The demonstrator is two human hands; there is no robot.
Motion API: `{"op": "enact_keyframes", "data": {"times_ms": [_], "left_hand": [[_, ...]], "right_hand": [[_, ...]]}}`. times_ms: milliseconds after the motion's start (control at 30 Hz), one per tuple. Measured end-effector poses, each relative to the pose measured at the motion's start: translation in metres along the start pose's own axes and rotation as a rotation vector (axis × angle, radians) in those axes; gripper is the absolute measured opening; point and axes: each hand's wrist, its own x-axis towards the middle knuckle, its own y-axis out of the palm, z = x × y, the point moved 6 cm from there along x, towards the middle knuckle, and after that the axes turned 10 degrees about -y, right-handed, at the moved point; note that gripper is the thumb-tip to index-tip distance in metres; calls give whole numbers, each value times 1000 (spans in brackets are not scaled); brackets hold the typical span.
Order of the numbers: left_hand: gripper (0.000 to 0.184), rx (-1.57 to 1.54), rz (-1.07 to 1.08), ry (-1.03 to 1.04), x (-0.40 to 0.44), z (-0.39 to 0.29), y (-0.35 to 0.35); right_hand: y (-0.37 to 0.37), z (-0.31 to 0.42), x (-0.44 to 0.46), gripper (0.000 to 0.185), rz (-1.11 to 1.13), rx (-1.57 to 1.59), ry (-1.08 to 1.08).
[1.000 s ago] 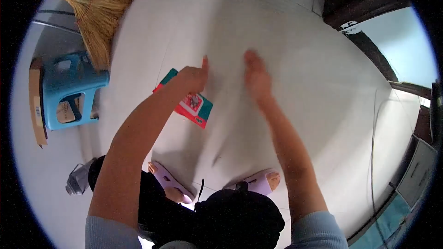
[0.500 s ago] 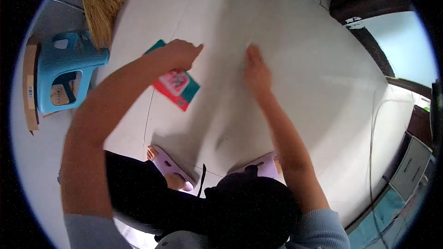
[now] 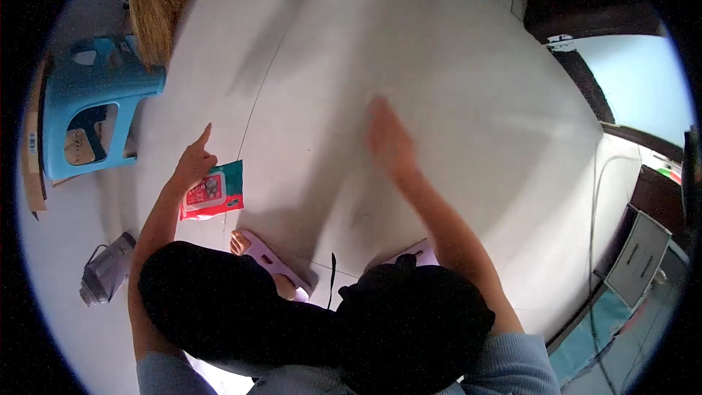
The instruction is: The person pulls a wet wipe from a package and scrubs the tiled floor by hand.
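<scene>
My left hand (image 3: 193,164) grips the upper left edge of a red and green packet of wipes (image 3: 216,192), its index finger stretched out. The packet is tilted, its label facing up, near my left foot. Above the middle of the pale tiled floor (image 3: 314,175), my right hand (image 3: 390,137) is smeared by motion. Its fingers are too blurred to show whether they hold anything. No other object shows directly beside it.
A blue plastic stool (image 3: 106,106) stands at the left, below a straw broom (image 3: 164,7). A grey bottle-like object (image 3: 107,269) lies on the floor at lower left. Purple slippers (image 3: 270,260) are on my feet. A cable (image 3: 594,249) runs along the right.
My left hand has drawn back toward my body and left with the packet of wipes. My right hand has shifted slightly left and nearer to me. The grey object has come into view.
</scene>
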Motion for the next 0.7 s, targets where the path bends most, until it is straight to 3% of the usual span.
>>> {"op": "enact_keyframes", "data": {"times_ms": [33,167,233,267,300,367,467,533,567,633,700], "left_hand": [[77,-90,6,-29,8,16,6],[79,-61,12,-61,54,56,20],[83,45,-116,28,74,58,16],[83,46,-115,27,76,52,12],[84,110,-91,13,69,39,8],[88,209,-13,-29,63,22,5],[89,404,-5,-51,62,20,6],[90,413,-10,-42,64,23,11],[90,433,-16,-26,65,23,10],[91,406,-9,-28,63,23,11],[91,368,-18,-30,62,20,10]], "right_hand": [[15,19,-14,42,105,-49,-184],[15,-5,11,41,282,-8,-77],[0,-35,41,43,205,25,20],[-11,-52,66,45,58,37,57],[-5,-49,67,45,63,43,58],[-1,-33,73,46,12,-89,-32],[-6,22,30,47,74,26,-176],[-11,50,19,47,432,57,-363],[-11,40,29,47,430,63,-365],[-9,-11,59,43,306,73,-92],[-2,-28,84,45,207,62,-75]]}}
